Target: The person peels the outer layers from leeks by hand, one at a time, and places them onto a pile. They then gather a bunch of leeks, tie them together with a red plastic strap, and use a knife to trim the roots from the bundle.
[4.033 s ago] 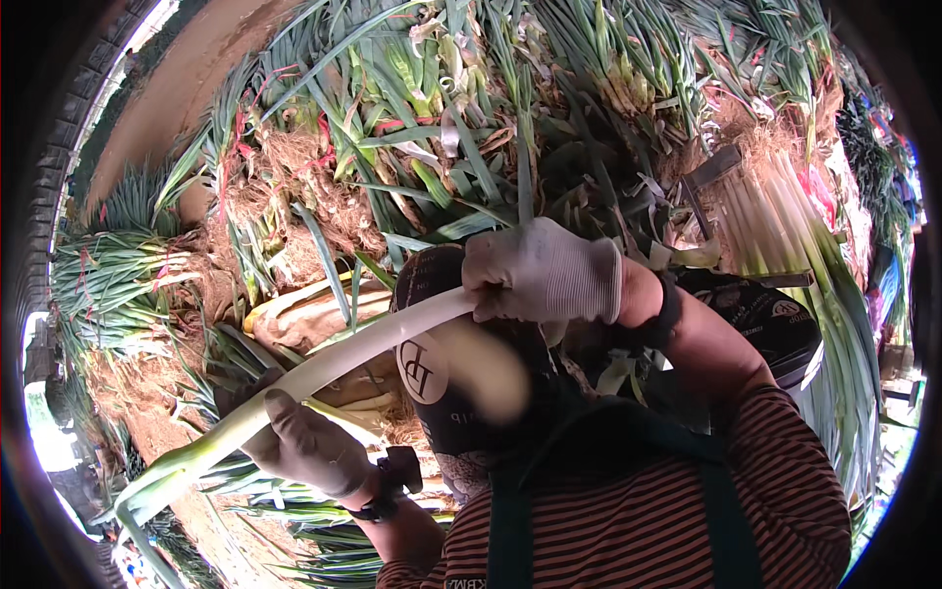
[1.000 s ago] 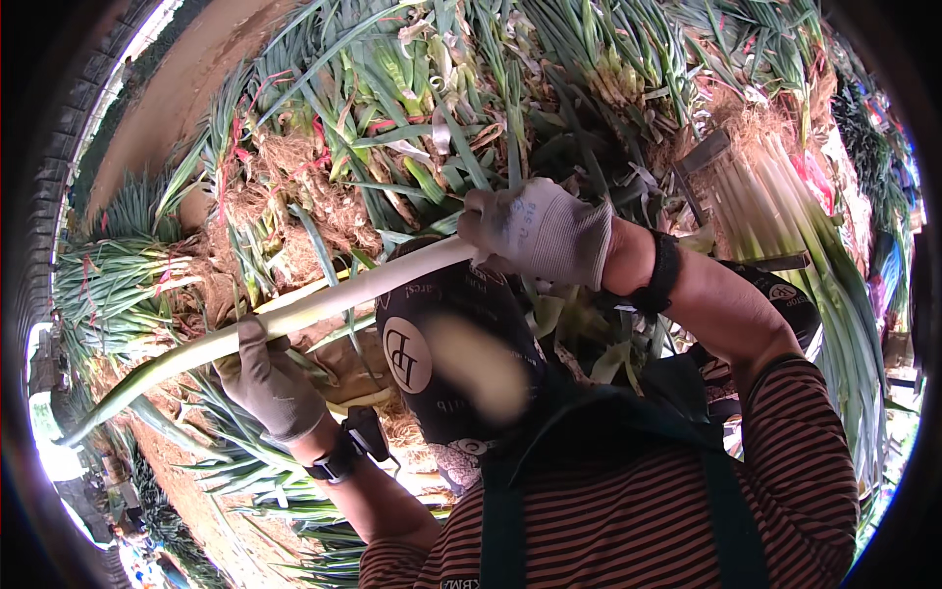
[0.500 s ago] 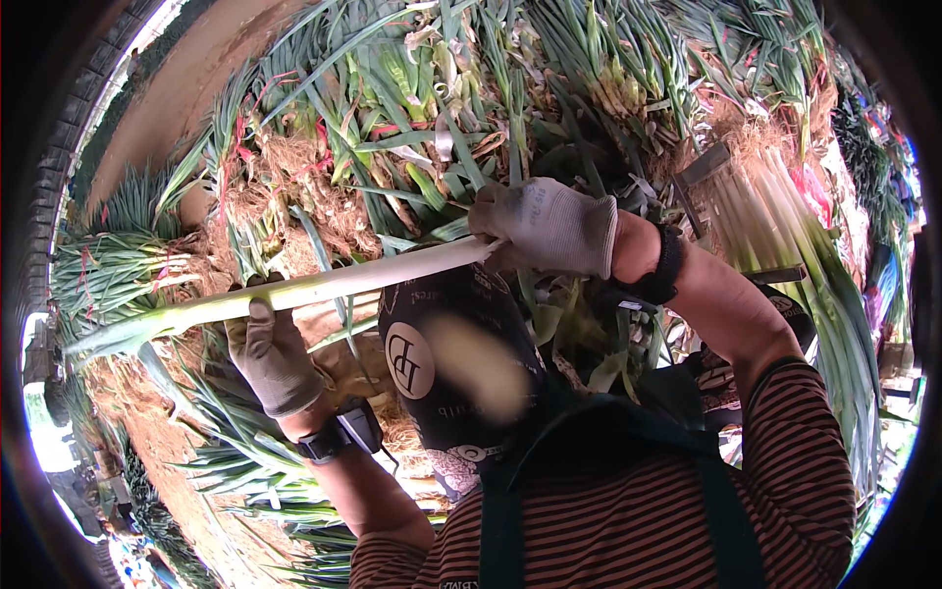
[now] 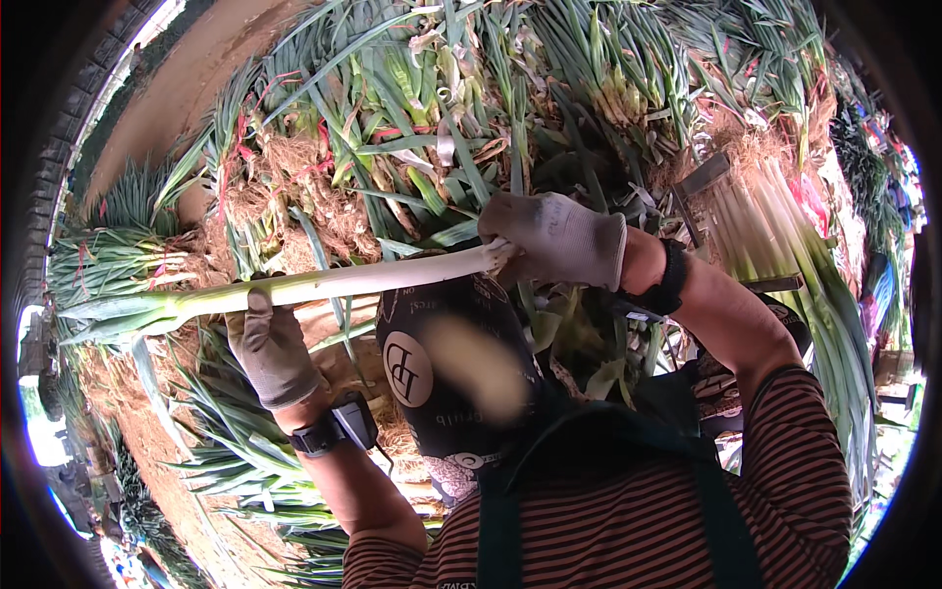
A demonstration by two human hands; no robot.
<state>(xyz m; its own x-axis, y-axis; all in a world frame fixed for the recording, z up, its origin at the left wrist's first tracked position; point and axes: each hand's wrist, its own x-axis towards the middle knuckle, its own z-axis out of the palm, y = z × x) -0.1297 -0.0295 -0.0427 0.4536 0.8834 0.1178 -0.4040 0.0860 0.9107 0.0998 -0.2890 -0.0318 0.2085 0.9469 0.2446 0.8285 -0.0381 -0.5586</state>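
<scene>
A long green onion (image 4: pixel 353 282), white at the root end and green toward the leaves, lies nearly level across both my gloved hands. My left hand (image 4: pixel 270 348) is closed around its greenish middle, the thumb in front of the stalk. At the white root end my right hand (image 4: pixel 557 239) has its fingers curled in, pinching the end; the fingertips are partly hidden. The forked green leaves (image 4: pixel 123 312) reach out past my left hand to the far left.
Trimmed green onions (image 4: pixel 770 221) stand side by side in a metal rack (image 4: pixel 705 175) on the right. Bundles of untrimmed green onions (image 4: pixel 412 88), some with red ties, are heaped along the far side. More leaves (image 4: pixel 250 447) lie at lower left on brown ground (image 4: pixel 147 422).
The green onion has turned, and its leaf end is slightly higher with the fork showing more. My right hand has shifted a little right and turned at the root end.
</scene>
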